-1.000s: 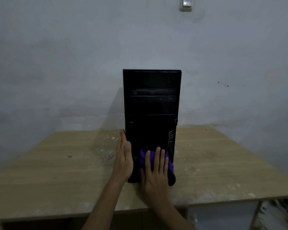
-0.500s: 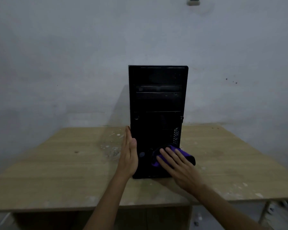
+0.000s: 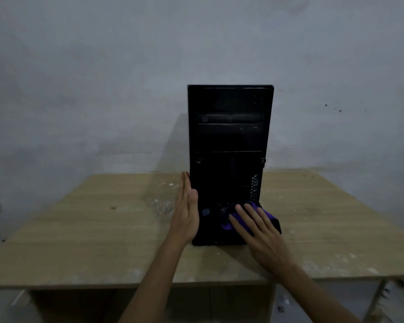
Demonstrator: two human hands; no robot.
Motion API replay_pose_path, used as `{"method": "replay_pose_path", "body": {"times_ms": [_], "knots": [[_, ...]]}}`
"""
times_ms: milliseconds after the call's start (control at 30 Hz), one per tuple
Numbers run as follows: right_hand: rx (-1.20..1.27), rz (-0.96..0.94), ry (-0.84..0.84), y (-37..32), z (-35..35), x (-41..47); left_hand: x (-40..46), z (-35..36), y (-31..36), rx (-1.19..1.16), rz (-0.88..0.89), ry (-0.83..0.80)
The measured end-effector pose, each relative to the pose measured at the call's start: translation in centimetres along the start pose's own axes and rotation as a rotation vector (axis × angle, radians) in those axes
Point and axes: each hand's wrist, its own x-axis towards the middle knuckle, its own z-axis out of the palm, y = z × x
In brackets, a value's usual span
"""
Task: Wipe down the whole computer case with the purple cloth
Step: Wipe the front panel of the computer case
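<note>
A black computer case stands upright on the wooden table, its front panel facing me. My left hand lies flat with straight fingers against the case's lower left side. My right hand presses the purple cloth with spread fingers against the lower right of the front panel. The cloth bunches past the case's right edge, and most of it is hidden under my fingers.
White specks and flakes are scattered on the table left of the case. A bare grey wall rises close behind. The table's front edge is near me, with a metal leg at the lower right.
My right hand has swung from pointing straight up at the panel's bottom middle to angling in from the right, carrying the cloth toward the case's right edge. The left hand stays flat against the case.
</note>
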Motion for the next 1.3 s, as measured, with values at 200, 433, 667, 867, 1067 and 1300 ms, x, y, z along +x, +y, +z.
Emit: {"method": "replay_pose_path", "body": {"times_ms": [200,433,667,867,1067,1300], "knots": [[0.205,0.359,0.064,-6.2,-0.2,2.5,-0.1,0.3,0.2,-0.018,-0.015,0.008],[0.071,0.223,0.067,-6.3,-0.2,3.5,-0.1,0.1,0.1,-0.022,-0.022,-0.004],[0.257,0.596,0.070,-7.2,-0.9,2.4,-0.2,-0.3,0.5,0.009,-0.023,-0.003],[0.330,0.668,0.046,-7.7,-0.8,1.2,-0.5,-0.4,1.2,-0.002,-0.042,-0.030],[0.311,0.651,0.125,-7.5,-1.4,4.3,-0.2,0.2,0.2,-0.017,-0.032,-0.008],[0.149,0.439,0.119,-6.9,-0.5,3.5,-0.2,0.6,0.2,-0.068,-0.035,0.004]]}}
